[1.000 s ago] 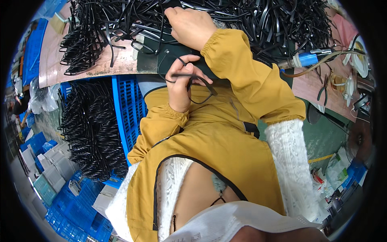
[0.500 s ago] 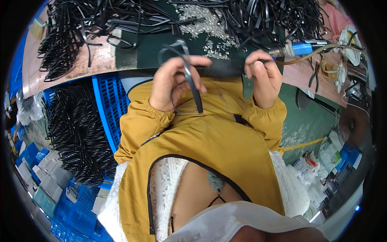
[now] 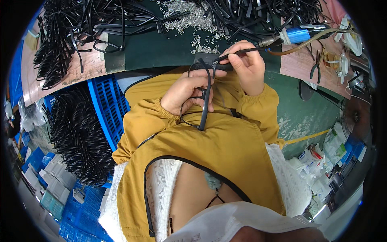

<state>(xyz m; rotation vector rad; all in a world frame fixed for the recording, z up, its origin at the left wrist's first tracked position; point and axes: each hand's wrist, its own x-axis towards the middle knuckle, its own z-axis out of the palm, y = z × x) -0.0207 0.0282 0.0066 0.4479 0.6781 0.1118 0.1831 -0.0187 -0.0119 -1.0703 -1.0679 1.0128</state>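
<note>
My left hand [image 3: 183,92] is closed round a black eyeglass frame [image 3: 206,105]. One temple of that frame hangs down in front of my mustard apron. My right hand [image 3: 249,66] pinches a loose black eyeglass temple [image 3: 261,48] between thumb and fingers. This temple's near end is by the frame's upper corner, just in front of the table edge; whether they touch I cannot tell. Its other end points up and right, near the tip of a blue-handled power screwdriver [image 3: 297,35]. Small silvery pins or screws [image 3: 205,40] lie scattered on the dark green mat beyond my hands.
Black glasses frames [image 3: 56,56] are heaped at the table's left, and loose temples [image 3: 242,18] at the far right. A blue crate [image 3: 105,107] stands left of my lap beside more bundled black frames [image 3: 78,129]. Pliers [image 3: 317,70] and a fan [image 3: 354,117] are at right.
The blurred temple in my right hand now shows clearly, its end brought left to the frame. My left hand has moved slightly right and down with the frame.
</note>
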